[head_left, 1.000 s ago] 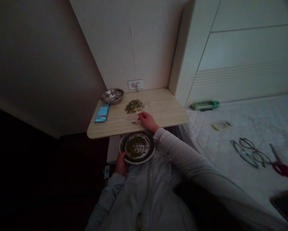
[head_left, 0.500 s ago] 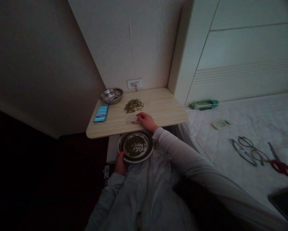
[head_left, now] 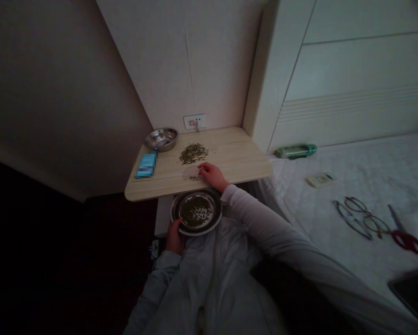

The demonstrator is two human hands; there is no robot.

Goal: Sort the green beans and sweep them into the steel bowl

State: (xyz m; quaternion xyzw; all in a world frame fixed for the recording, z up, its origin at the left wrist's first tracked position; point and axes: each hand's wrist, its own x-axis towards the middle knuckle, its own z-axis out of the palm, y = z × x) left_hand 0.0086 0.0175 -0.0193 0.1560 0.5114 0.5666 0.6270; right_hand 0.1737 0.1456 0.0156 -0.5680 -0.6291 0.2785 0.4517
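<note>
Head view, dim light.

Left hand (head_left: 175, 237): lower centre of the frame. Its fingers are curled shut round the near-left rim of a steel dish (head_left: 214, 223), thumb on top. The dish is level and sits just below the front edge of the bench (head_left: 240, 160), its far rim tucked under that edge. Judgement: held there so that anything leaving the edge lands in it, and kept flat so the contents stay put. The dish holds a thin layer of small green beans (head_left: 195, 211).

Right hand (head_left: 212, 176): palm down on the bench, just above the dish, sleeve running off to the lower right. The fingers are bent, tips down at a few stray beans (head_left: 194, 177) beside a faint pale patch. I cannot tell whether the tips pinch a bean or only press on the surface.

Main pile of beans (head_left: 193, 153): loose heap at mid-bench, apart from the strays. It is spread flat rather than mounded, which probably keeps single beans easy to see.

Empty steel bowl (head_left: 161, 138): back left corner of the bench, well apart from both hands. A blue packet (head_left: 146, 164) lies in front of it. A wall socket (head_left: 195, 122) sits above the bench's rear edge.

Bed, right of the frame: green bottle (head_left: 295, 151) on its side, spectacles (head_left: 357, 216), red-handled scissors (head_left: 406, 237).
</note>
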